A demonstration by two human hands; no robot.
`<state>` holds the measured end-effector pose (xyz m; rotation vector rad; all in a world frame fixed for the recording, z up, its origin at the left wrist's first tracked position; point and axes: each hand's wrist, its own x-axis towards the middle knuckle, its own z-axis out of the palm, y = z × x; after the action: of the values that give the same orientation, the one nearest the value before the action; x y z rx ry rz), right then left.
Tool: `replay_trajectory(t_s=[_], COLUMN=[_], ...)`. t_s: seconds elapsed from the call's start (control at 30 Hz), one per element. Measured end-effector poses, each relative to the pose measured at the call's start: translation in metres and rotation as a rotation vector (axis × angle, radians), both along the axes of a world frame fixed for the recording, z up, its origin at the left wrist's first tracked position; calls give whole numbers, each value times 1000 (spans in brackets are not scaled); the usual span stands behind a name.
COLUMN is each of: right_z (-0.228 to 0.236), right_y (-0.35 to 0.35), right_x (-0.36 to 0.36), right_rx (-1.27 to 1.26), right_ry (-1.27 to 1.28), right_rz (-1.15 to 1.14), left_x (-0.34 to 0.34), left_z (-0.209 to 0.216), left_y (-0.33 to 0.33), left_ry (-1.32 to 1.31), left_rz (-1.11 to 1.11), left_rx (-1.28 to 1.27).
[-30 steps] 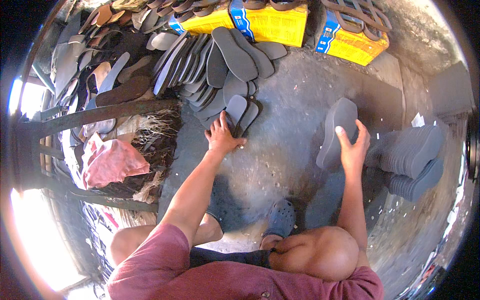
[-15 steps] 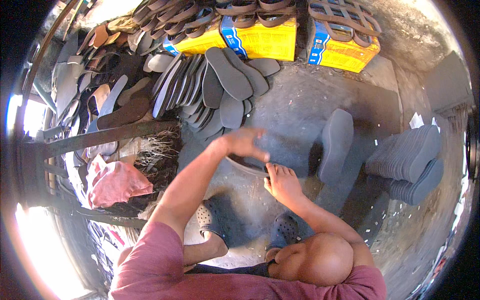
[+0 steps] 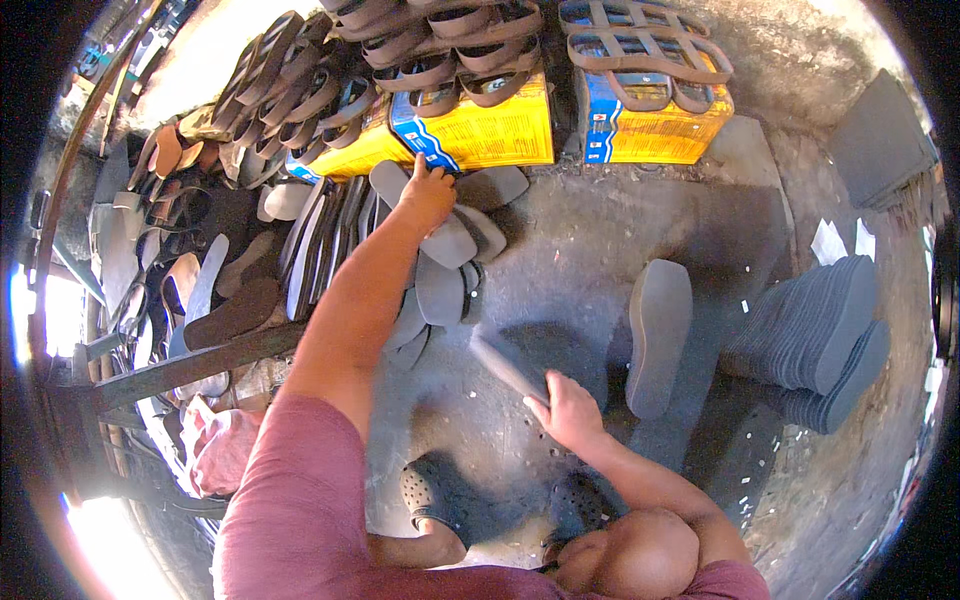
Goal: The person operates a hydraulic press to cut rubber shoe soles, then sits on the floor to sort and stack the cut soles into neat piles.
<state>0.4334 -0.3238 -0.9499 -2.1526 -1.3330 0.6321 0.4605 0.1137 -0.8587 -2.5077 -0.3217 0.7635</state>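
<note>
My left hand reaches far forward to a pile of grey shoe soles. Its curled fingers grip the top grey sole, partly covering it. Nearer to me, my right hand is closed round the near end of another shoe sole. That sole is seen nearly edge-on, blurred, tilted above the floor. To the right of it a single thick grey sole stands apart on the floor.
Yellow and blue boxes at the back carry rows of brown sandal straps. Stacked dark soles sit at the right. A wooden bench frame and a pink cloth are on the left. My clog rests below.
My left hand has left the sole in my right hand and reached forward to the pile. The held sole is now tilted upward. The view has shifted forward.
</note>
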Motion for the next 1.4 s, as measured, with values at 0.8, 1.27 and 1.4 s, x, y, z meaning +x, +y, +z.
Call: replay_trajectory(t_s=[0.8, 1.27, 1.4], right_z=[36, 55, 66], right_y=[37, 81, 62], right_x=[25, 48, 38], right_rx=[284, 364, -92], right_ry=[-84, 777, 49], right_rz=[-258, -485, -266], left_x=[-51, -104, -131], left_z=[-88, -61, -80], left_y=[3, -223, -140], left_ry=[-846, -1127, -1340], left_rz=[484, 1076, 647], left_rx=[-369, -1528, -322])
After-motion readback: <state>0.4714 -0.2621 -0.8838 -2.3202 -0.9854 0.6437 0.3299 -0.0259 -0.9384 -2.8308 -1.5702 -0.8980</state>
